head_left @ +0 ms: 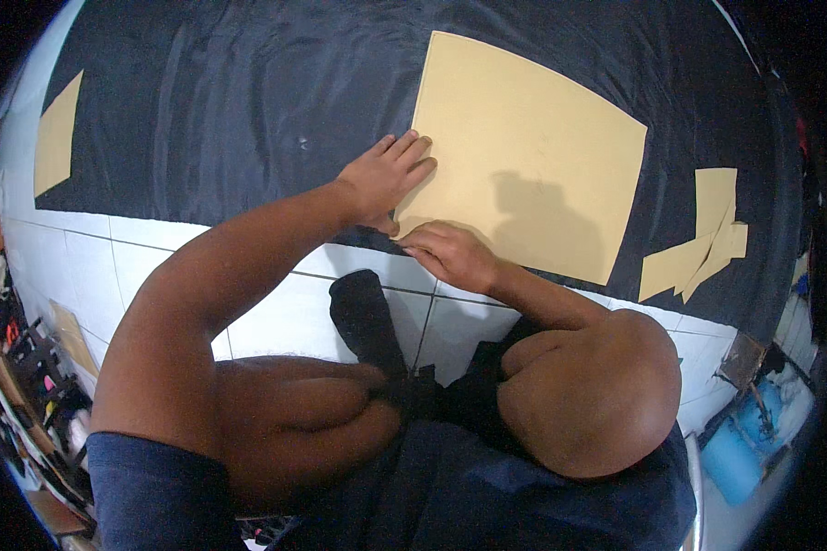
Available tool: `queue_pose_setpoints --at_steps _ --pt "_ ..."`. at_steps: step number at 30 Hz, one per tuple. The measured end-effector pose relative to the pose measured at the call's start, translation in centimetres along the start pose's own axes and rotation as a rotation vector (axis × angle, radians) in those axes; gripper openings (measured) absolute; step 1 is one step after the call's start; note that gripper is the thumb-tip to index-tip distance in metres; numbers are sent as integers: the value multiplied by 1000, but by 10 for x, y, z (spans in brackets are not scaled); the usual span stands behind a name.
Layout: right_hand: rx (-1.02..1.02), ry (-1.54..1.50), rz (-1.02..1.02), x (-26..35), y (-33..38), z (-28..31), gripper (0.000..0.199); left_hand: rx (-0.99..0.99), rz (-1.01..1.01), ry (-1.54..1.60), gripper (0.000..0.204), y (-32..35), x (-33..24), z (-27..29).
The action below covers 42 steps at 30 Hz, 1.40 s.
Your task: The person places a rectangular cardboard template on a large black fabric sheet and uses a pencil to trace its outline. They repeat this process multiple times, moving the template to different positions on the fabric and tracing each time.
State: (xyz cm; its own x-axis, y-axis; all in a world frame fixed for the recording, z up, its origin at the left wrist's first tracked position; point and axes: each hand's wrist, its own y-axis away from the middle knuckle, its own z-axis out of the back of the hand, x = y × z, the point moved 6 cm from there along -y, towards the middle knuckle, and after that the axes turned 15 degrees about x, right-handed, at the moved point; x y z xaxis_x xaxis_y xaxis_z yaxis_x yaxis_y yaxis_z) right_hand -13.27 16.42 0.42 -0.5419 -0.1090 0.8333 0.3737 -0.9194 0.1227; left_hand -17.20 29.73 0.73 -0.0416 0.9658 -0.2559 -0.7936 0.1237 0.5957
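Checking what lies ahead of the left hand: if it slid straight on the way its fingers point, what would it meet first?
The left hand points up-right, fingertips already on the edge of the big tan sheet. Going on, it would slide further across that sheet; nothing else shows in the line.
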Motion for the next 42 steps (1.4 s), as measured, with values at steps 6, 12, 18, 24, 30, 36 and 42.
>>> queue_pose_setpoints --at_steps 6,12,18,24,30,36,42 --pt "26 49 22 -3 -2 -3 19 -43 -6 -25 117 -1 2 -4" --pt "-13 126 94 1 -4 -1 17 -63 11 -57 116 -2 2 -7" --pt "-15 143 95 3 -5 0 15 -45 8 -49 116 -6 1 -5" --pt "33 209 102 -2 7 0 18 -20 21 -55 116 -3 1 -4" --pt "15 307 108 -5 29 2 19 7 42 -53 116 -1 -3 0" --pt "30 262 163 1 24 3 18 53 56 -33 120 -2 -4 -1" --pt "128 284 -186 -17 75 8 19 80 29 -54 123 -6 -9 0"
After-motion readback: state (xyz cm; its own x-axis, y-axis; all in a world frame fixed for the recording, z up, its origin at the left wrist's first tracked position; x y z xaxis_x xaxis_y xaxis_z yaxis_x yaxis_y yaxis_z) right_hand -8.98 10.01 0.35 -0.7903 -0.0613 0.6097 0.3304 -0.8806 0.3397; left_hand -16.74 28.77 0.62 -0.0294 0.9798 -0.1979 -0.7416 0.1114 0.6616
